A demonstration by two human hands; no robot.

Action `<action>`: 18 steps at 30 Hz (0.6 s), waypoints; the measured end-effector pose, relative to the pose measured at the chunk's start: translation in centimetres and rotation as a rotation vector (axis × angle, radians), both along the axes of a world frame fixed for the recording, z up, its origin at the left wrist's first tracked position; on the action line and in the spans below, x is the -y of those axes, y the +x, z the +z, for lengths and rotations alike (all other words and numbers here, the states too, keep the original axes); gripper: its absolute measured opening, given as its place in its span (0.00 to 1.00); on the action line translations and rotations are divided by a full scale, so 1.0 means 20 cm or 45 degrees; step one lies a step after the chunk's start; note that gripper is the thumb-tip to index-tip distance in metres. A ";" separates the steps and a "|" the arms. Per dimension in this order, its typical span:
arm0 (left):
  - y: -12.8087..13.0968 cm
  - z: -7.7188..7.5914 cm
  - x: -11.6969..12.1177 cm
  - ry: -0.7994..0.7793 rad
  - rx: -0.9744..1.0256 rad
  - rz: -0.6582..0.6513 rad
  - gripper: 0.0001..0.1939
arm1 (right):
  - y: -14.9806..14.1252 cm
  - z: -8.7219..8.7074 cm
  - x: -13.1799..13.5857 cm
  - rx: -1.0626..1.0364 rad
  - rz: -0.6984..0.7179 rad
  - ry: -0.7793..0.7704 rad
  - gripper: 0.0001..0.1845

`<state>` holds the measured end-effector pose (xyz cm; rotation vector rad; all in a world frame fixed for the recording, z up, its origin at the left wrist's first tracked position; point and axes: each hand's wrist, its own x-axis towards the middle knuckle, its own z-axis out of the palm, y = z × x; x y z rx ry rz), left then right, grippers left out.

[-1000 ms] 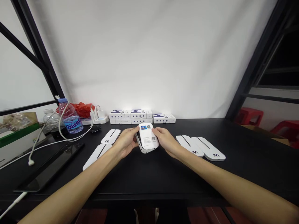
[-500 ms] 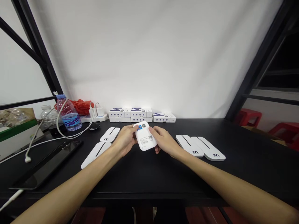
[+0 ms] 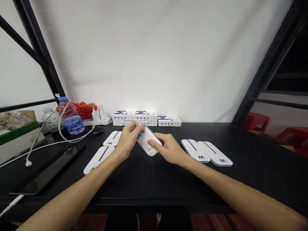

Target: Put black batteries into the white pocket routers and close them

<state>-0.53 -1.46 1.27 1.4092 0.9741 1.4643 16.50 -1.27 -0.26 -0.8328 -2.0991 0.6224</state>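
A white, rounded portable Wi-Fi router [image 3: 147,145] is held up between my two hands over the black table, tilted, its labelled back towards me. My left hand [image 3: 128,138] grips its upper left end, fingers over the top edge. At the lower right, my right hand [image 3: 170,149] holds it with the thumb across the label; its other fingers are hidden behind. Two matching routers lie face up to the left, the smaller one [image 3: 112,138] behind the longer one [image 3: 99,159]. Another two, an inner one [image 3: 195,150] and an outer one [image 3: 215,154], lie side by side on the right.
White boxes [image 3: 124,118] with blue print stand along the wall, some stacked, with a single box [image 3: 169,121] at the right. Leftward are a water bottle [image 3: 73,120], a white cable [image 3: 61,141], a power strip [image 3: 103,122], a mouse [image 3: 97,130] and a dark tablet [image 3: 48,168].
The router has been turned and tilted, showing more of its side. My left fingers have shifted up over its top end, and my right thumb has slid onto the label.
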 end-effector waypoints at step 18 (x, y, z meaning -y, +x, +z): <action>0.00 -0.03 -0.02 0.165 -0.147 -0.094 0.18 | 0.01 0.01 0.02 -0.032 0.068 -0.419 0.10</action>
